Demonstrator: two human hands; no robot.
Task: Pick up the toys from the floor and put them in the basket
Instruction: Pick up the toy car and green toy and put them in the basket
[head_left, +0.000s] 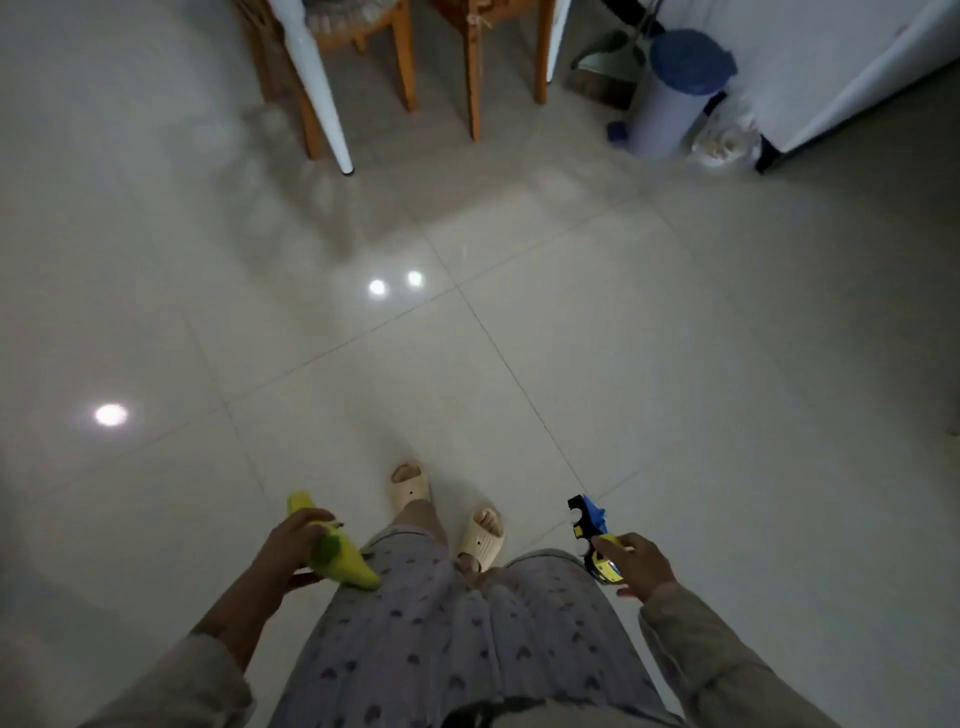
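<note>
Glossy pale tiled floor (571, 322), dim room, three bright light spots reflected on the tiles. Far end: wooden chair legs (405, 67), one white table leg (324, 98), a pale cylindrical bin (670, 104) with a blue lid, a white appliance or cabinet (831, 67) at the far right, and a clear bag or jar beside the bin, too blurred to tell which. No readable writing or brand anywhere; the toys' markings are too small to make out. I'm standing, looking down at my patterned shorts (441, 634) and two cream slippers (410, 486), one foot ahead of the other. Two toys in view, one per hand, both off the floor. My left hand (291, 545) is wrapped around a yellow-green soft toy (343, 564), fingers curled over its middle, with one end poking out ahead and the other lying against my shorts. My right hand (641, 564) grips a blue, black and yellow toy vehicle (589, 525) by its rear end, its front pointing forward. Basket not in view. Both sleeves are light grey.
</note>
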